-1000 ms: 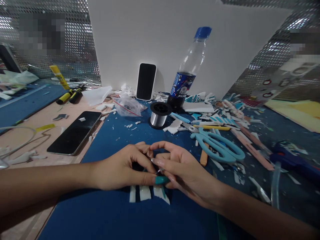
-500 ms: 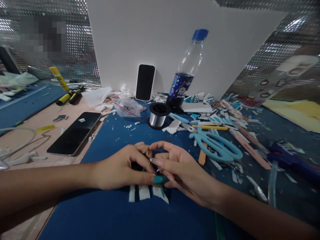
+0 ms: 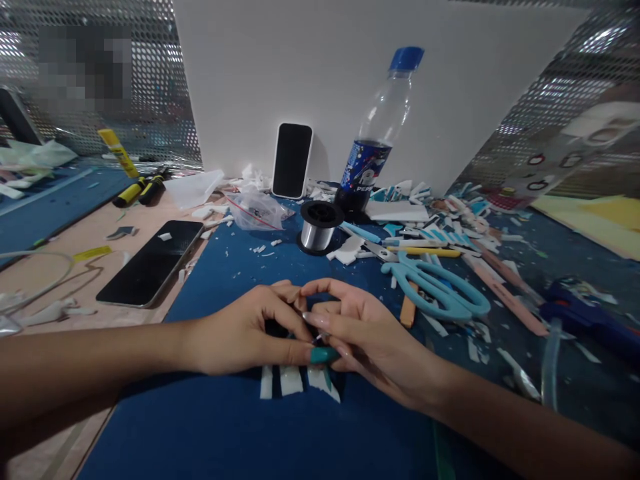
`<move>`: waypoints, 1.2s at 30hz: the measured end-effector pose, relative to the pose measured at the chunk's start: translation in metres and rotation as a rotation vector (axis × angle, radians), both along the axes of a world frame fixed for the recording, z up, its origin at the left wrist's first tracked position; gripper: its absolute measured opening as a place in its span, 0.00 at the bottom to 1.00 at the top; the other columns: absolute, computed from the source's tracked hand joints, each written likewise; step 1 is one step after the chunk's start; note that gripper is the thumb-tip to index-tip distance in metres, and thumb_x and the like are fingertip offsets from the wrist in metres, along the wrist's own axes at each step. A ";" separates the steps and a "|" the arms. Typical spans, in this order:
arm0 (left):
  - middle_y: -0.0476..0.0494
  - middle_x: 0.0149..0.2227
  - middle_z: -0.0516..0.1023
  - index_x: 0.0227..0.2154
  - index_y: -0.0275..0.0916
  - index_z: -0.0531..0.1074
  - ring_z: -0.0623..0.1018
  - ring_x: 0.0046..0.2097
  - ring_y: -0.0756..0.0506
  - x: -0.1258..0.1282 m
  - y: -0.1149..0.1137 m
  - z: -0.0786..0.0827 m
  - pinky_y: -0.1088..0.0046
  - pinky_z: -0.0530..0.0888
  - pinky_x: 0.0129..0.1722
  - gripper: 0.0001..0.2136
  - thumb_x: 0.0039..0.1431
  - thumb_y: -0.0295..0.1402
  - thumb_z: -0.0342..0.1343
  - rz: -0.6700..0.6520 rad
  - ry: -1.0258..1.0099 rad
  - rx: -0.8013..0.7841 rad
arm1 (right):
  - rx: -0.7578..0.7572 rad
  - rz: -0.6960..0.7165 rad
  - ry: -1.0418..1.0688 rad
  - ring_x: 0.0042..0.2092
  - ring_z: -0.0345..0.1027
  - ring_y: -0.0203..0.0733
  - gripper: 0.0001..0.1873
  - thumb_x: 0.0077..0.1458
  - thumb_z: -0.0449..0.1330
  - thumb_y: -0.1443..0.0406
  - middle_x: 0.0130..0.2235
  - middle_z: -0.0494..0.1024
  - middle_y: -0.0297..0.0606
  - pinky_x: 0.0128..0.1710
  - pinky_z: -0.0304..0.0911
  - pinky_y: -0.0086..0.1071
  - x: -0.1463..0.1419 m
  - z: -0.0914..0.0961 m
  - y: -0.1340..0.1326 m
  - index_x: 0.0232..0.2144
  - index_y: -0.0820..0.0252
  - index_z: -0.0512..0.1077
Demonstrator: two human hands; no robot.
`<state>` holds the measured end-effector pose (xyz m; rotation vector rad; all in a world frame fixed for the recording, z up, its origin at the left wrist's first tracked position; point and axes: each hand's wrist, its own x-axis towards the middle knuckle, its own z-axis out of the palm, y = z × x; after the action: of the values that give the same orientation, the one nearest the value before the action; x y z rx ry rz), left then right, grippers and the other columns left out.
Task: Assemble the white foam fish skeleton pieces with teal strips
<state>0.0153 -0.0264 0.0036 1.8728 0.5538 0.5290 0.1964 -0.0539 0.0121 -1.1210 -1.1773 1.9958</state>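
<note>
My left hand and my right hand meet fingertip to fingertip low on the blue cutting mat. Both are curled and pinched around a small piece made of white and teal strips, whose lower ends stick out below the fingers. The left thumb, with a teal nail, presses across the piece. A thin pin-like bit shows between the right fingers near the left thumb. Most of the piece is hidden by the hands.
Light blue scissors lie right of my hands among several foam scraps. A wire spool, a cola bottle and an upright phone stand behind. Another phone lies flat at left. A blue glue gun is far right.
My hands have stayed pinched on the strip piece with only slight finger shifts. The view tilted a little.
</note>
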 end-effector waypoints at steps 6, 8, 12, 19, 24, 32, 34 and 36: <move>0.45 0.31 0.78 0.26 0.36 0.78 0.72 0.37 0.50 0.001 0.000 0.001 0.69 0.65 0.46 0.05 0.53 0.29 0.58 0.001 -0.013 -0.016 | -0.001 -0.009 -0.003 0.18 0.45 0.24 0.11 0.54 0.58 0.62 0.24 0.65 0.27 0.17 0.45 0.22 -0.001 -0.001 0.000 0.41 0.55 0.63; 0.45 0.31 0.78 0.26 0.35 0.78 0.72 0.38 0.49 0.001 -0.001 0.001 0.69 0.65 0.46 0.05 0.53 0.29 0.58 0.001 -0.017 -0.019 | 0.003 -0.005 0.000 0.18 0.44 0.25 0.11 0.54 0.58 0.62 0.22 0.63 0.25 0.17 0.45 0.22 -0.001 0.000 0.000 0.41 0.55 0.63; 0.44 0.30 0.78 0.26 0.34 0.78 0.72 0.38 0.49 0.001 -0.001 0.001 0.69 0.65 0.46 0.05 0.53 0.28 0.58 0.002 -0.020 -0.028 | 0.009 -0.010 -0.009 0.17 0.42 0.25 0.13 0.54 0.58 0.62 0.19 0.60 0.23 0.16 0.44 0.22 -0.002 0.002 -0.001 0.42 0.56 0.63; 0.46 0.31 0.78 0.26 0.36 0.78 0.72 0.38 0.50 0.001 -0.001 0.002 0.68 0.62 0.49 0.05 0.53 0.29 0.59 0.007 0.008 0.017 | 0.019 -0.008 -0.005 0.17 0.42 0.25 0.11 0.55 0.58 0.62 0.16 0.58 0.22 0.17 0.44 0.22 -0.002 0.001 0.000 0.41 0.55 0.63; 0.44 0.33 0.79 0.27 0.35 0.78 0.72 0.40 0.49 0.001 -0.001 0.002 0.69 0.64 0.46 0.04 0.53 0.29 0.58 -0.006 0.005 -0.010 | 0.019 0.000 -0.010 0.16 0.42 0.25 0.11 0.55 0.58 0.62 0.17 0.59 0.22 0.16 0.45 0.22 -0.001 0.000 0.000 0.41 0.54 0.63; 0.46 0.31 0.78 0.26 0.35 0.78 0.71 0.38 0.49 0.001 -0.001 0.003 0.69 0.63 0.46 0.04 0.53 0.29 0.59 0.000 0.011 0.006 | 0.015 -0.006 0.009 0.16 0.42 0.26 0.12 0.55 0.58 0.62 0.17 0.58 0.22 0.16 0.44 0.21 -0.001 -0.001 0.000 0.42 0.56 0.63; 0.46 0.31 0.78 0.26 0.35 0.78 0.71 0.39 0.49 0.001 -0.001 0.004 0.69 0.64 0.46 0.05 0.53 0.28 0.58 -0.007 0.011 -0.001 | 0.010 0.003 0.007 0.16 0.42 0.26 0.12 0.55 0.58 0.62 0.16 0.58 0.22 0.16 0.44 0.21 -0.001 0.000 0.000 0.41 0.56 0.63; 0.45 0.32 0.79 0.27 0.36 0.78 0.71 0.39 0.48 0.001 -0.001 0.004 0.69 0.64 0.45 0.05 0.53 0.28 0.58 -0.014 0.005 -0.009 | 0.009 0.006 0.009 0.16 0.42 0.25 0.12 0.55 0.58 0.62 0.16 0.59 0.22 0.16 0.44 0.21 -0.001 0.000 0.000 0.41 0.56 0.62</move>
<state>0.0163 -0.0273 0.0074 1.8683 0.5446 0.5119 0.1958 -0.0537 0.0125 -1.1038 -1.1850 1.9960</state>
